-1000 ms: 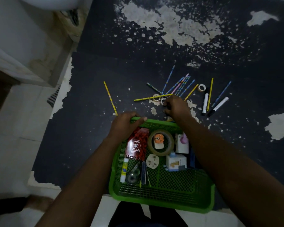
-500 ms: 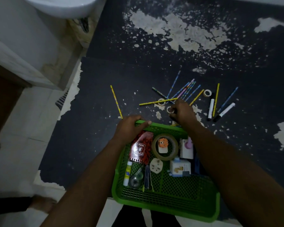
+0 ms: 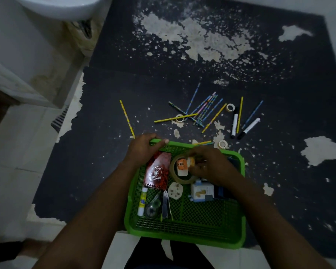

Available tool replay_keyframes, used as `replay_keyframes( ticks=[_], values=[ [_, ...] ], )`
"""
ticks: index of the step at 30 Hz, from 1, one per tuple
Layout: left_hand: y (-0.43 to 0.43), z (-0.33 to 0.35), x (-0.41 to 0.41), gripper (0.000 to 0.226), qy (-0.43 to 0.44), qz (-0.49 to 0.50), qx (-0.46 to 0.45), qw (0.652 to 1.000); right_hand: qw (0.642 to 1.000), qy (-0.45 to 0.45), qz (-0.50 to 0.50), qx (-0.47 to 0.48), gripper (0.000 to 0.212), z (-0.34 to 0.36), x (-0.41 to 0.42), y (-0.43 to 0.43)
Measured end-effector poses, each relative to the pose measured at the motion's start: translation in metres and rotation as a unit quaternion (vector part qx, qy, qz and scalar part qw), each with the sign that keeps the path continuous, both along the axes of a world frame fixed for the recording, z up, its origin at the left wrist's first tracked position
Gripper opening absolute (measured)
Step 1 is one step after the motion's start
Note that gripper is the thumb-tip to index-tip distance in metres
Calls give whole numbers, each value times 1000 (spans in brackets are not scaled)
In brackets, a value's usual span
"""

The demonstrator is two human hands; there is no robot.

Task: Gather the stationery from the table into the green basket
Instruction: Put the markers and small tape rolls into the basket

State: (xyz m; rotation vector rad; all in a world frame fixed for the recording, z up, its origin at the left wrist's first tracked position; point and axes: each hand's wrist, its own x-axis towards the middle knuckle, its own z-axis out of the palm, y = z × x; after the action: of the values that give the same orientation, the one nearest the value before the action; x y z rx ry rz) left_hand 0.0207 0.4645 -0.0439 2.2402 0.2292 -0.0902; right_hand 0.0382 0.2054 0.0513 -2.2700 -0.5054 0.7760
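The green basket (image 3: pixel 184 236) stands at the table's near edge. It holds a red notebook (image 3: pixel 157 171), a big tape roll (image 3: pixel 174 178), a glue stick (image 3: pixel 142 200), a white plug (image 3: pixel 175 190) and a small white box (image 3: pixel 202 191). My left hand (image 3: pixel 144 150) grips the basket's far rim. My right hand (image 3: pixel 209 166) hovers over the big roll, blurred, pinching a small tape roll (image 3: pixel 191 162). Beyond the basket lie several pencils (image 3: pixel 202 108), a lone yellow pencil (image 3: pixel 127 118), two markers (image 3: pixel 234 123) and small tape rolls (image 3: pixel 179 118).
The dark tabletop (image 3: pixel 105 162) is worn with pale peeled patches. Another tape roll (image 3: pixel 222 144) lies just past the basket's far right corner, and one more (image 3: pixel 230 107) by the markers. A white basin (image 3: pixel 66 6) and a wall ledge stand at the left.
My right hand lifted a small tape roll from beside the pencils and drew back over the basket. My left hand stayed on the rim.
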Motion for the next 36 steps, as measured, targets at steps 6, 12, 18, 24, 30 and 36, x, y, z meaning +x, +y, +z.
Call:
replay_keyframes(
  ticks=[6,12,18,24,30,36],
  values=[
    [0,-1,0,55,-9,3,-3,1000,981,-86,60,-165,46,-17,-7,14],
    [-1,0,0,53,-4,0,-1,1000,971,-93,79,-205,38,-18,1,10],
    [0,-3,1,56,-2,3,-16,1000,962,-137,99,-216,38,-32,-1,22],
    [0,-3,0,57,-1,5,-19,1000,972,-113,109,-176,33,-23,8,15],
    [1,-9,2,59,-10,10,0,1000,954,-235,-183,-20,8,-10,67,-27],
    [0,-4,1,57,1,10,-10,1000,952,-53,-183,-240,29,-58,112,-70]
  ],
)
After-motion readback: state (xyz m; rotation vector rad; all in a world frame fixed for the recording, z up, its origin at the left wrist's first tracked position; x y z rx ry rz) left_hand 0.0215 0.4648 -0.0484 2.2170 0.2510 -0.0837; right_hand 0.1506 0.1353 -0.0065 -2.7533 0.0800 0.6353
